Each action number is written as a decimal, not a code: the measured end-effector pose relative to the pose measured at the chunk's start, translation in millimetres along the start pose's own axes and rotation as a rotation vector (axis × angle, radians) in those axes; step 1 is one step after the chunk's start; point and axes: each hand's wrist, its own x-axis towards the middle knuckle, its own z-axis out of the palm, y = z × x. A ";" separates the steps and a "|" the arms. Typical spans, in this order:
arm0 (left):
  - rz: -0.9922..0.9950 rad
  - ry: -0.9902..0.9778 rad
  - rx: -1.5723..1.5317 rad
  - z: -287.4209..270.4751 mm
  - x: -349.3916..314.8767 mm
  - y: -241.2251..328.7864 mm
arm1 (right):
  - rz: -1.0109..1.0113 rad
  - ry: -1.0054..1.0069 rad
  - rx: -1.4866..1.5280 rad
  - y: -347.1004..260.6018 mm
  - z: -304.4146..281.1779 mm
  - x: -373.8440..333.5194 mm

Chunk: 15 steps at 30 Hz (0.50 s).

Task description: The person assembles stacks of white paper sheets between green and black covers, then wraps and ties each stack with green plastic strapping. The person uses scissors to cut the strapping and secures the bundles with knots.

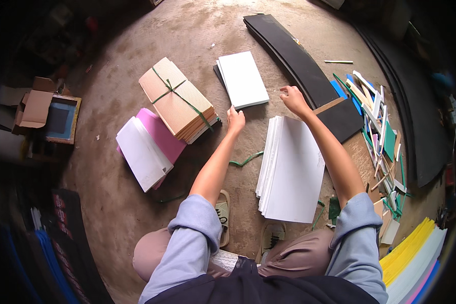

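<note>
A small stack of white sheets [244, 80] with dark sheets under it lies on the floor ahead of me. My left hand [235, 120] is at its near left corner, fingers closed on the edge. My right hand [295, 100] is just right of the stack, apart from it, with loosely bent fingers and nothing visible in them. Between my forearms lies a larger stack of white sheets [293, 169], its left edges uneven. Left of my left hand is a bundle of brown corrugated sheets [180, 104] tied with green string.
White and pink sheets [146, 154] lie beside the tied bundle. Long black strips [294, 61] and a heap of coloured offcuts [382, 131] are on the right. Green string [247, 161] lies on the floor. A cardboard box [35, 106] stands far left; yellow sheets [408, 253] stand near right.
</note>
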 end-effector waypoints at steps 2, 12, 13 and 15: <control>-0.032 0.016 -0.023 13.0 15.9 -3.1 | 0.142 -0.112 0.010 10.6 26.2 42.2; -0.099 0.287 -0.122 33.4 36.5 -20.3 | 0.415 -0.492 -0.004 14.6 115.3 116.5; -0.105 0.300 -0.193 32.7 36.9 -5.5 | 0.460 -0.459 -0.002 11.0 104.0 120.3; -0.103 0.287 -0.285 32.6 44.5 4.1 | 0.489 -0.467 0.072 22.7 94.7 133.3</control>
